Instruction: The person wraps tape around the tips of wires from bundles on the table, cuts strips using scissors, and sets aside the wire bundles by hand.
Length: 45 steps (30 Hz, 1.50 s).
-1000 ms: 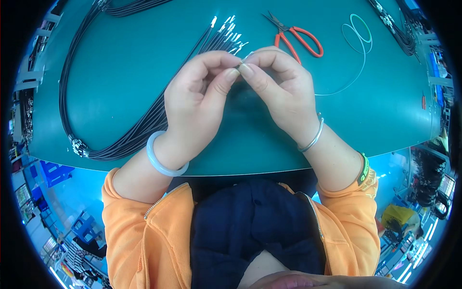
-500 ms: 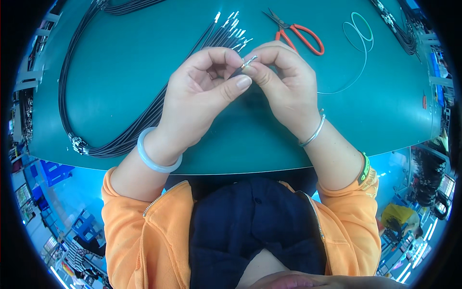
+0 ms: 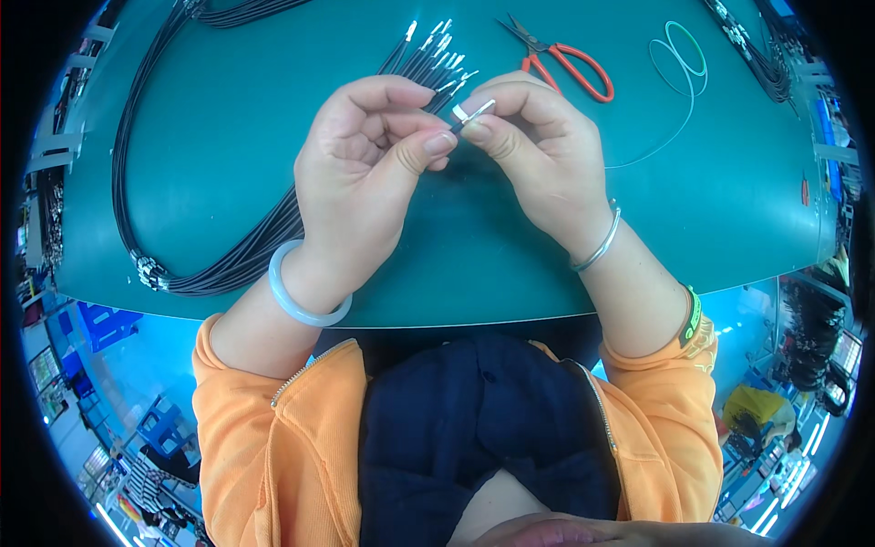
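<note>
Between my hands is a thin black cable whose end [image 3: 476,111] shows stripped, whitish and silvery strands. My right hand [image 3: 547,150] pinches it just below that end with thumb and index finger. My left hand [image 3: 365,159] is closed on the cable farther down, thumb against the middle finger, with its index finger lifted away. Most of the held cable is hidden behind my left hand. Just beyond it lies a bundle of black cables [image 3: 264,239] with several bare silvery tips fanned out.
Red-handled cutters [image 3: 583,73] lie open beyond my right hand. To their right is a loosely coiled pale green wire [image 3: 690,96]. Another cable bundle [image 3: 752,59] rests at the far right of the green table [image 3: 510,264]. Blue stools [image 3: 164,427] stand on the floor at left.
My left index finger has lifted off the cable end, and the left hand has shifted slightly left and down. A whitish strip at the end now stands apart from the silvery strand.
</note>
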{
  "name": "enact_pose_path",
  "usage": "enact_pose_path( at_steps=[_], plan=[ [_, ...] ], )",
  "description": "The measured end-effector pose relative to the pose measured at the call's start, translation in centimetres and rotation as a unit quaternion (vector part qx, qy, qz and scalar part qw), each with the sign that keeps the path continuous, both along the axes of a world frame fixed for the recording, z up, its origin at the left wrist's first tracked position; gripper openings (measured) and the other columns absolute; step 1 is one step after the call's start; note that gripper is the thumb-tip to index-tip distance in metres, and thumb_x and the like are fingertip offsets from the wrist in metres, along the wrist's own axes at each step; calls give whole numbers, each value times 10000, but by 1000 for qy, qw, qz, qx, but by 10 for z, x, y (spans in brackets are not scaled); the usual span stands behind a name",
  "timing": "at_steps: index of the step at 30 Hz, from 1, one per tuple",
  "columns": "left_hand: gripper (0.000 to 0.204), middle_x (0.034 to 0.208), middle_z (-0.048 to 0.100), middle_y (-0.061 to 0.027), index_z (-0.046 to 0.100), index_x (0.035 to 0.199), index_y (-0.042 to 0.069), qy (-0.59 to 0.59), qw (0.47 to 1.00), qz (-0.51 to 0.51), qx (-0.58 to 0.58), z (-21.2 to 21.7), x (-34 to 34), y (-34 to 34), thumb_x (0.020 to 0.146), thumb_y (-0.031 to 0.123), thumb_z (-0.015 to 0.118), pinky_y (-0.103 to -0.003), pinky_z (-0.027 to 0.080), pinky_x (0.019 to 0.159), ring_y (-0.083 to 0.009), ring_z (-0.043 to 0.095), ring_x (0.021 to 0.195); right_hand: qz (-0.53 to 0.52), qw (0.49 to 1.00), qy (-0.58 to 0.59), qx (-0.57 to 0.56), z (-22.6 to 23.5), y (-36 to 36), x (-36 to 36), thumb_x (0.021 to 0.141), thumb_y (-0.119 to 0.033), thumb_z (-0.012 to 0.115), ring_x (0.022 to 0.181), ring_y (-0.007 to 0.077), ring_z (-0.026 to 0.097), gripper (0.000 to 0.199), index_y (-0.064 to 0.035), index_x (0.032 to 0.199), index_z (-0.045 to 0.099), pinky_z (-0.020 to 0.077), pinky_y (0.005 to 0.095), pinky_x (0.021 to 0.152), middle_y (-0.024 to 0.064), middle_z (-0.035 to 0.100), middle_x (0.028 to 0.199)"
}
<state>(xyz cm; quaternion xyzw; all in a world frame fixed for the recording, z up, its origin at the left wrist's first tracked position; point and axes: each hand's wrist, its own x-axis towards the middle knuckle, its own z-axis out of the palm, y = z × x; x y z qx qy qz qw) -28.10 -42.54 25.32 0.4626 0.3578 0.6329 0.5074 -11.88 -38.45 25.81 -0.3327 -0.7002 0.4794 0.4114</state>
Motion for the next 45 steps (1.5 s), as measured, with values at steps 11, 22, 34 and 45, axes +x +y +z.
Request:
enact_pose_path(
  at_steps=[11,22,34,45],
  plan=[
    [230,810,596,-79,467,967,3,-80,982,-144,-93,6,-13,10,810,27,633,-205,474,584,-123,593,720,46,997,55,17,-4,2,-2,836,-59,590,833,138,552,105,2,921,581,460,238,740,71,544,913],
    [97,710,555,-58,604,779,7,308,945,65,88,0,-4,3,766,72,675,-223,396,531,-117,501,593,23,1000,-9,9,-1,1,0,870,-57,564,863,86,510,124,0,977,537,432,206,761,37,523,958],
    [89,667,533,-47,614,783,3,280,952,87,85,-2,-3,5,787,82,654,-228,384,524,-127,487,582,-26,1000,-7,-5,5,-3,0,851,-41,594,838,84,545,128,18,962,571,449,196,730,40,572,929],
    [90,690,544,-48,610,822,-16,229,971,51,45,-2,1,5,822,73,619,-208,403,547,-111,513,614,-38,999,-5,-4,5,-3,1,837,-42,606,792,67,542,117,14,937,581,445,188,689,22,578,884]
  ],
)
